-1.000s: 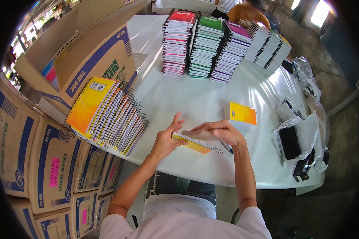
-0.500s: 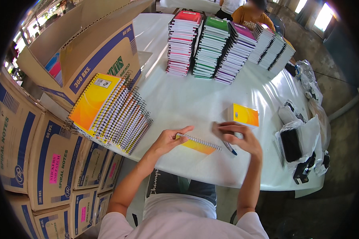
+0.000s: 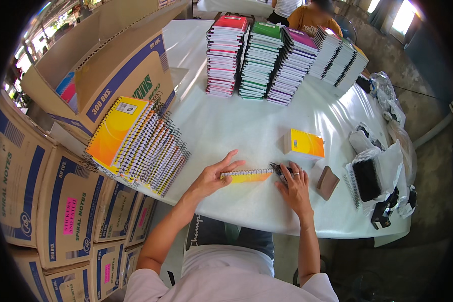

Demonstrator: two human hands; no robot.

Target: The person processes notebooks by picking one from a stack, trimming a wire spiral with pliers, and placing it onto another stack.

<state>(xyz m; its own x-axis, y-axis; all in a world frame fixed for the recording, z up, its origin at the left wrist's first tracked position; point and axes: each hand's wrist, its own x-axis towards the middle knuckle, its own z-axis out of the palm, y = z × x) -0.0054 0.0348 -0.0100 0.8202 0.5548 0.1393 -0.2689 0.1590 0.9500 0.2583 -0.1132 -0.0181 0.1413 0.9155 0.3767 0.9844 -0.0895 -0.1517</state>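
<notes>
My left hand (image 3: 210,177) holds a small yellow spiral notebook (image 3: 246,178) by its left end. The thumb lies on the cover while the other fingers stretch out past the coil. At the notebook's right end, my right hand (image 3: 296,190) has its fingers over a pair of dark pliers (image 3: 276,167), whose jaws point at the end of the wire coil. Most of the pliers' handles are hidden under the fingers. Just right of this hand, a brown block (image 3: 327,182) rests on the table. Beyond it sits a small stack of yellow notepads (image 3: 307,143).
Yellow spiral notebooks (image 3: 131,136) are piled at left beside an open carton (image 3: 131,75). Tall stacks of red (image 3: 226,55), green (image 3: 261,60) and purple notebooks (image 3: 293,65) stand at the back. Black coils in plastic wrap (image 3: 367,180) lie at right. Cartons (image 3: 70,201) fill the lower left.
The brown block has left my right hand and now lies on the table. That hand has taken hold of the pliers and brought their jaws to the notebook's coil end. The notebook has levelled slightly.
</notes>
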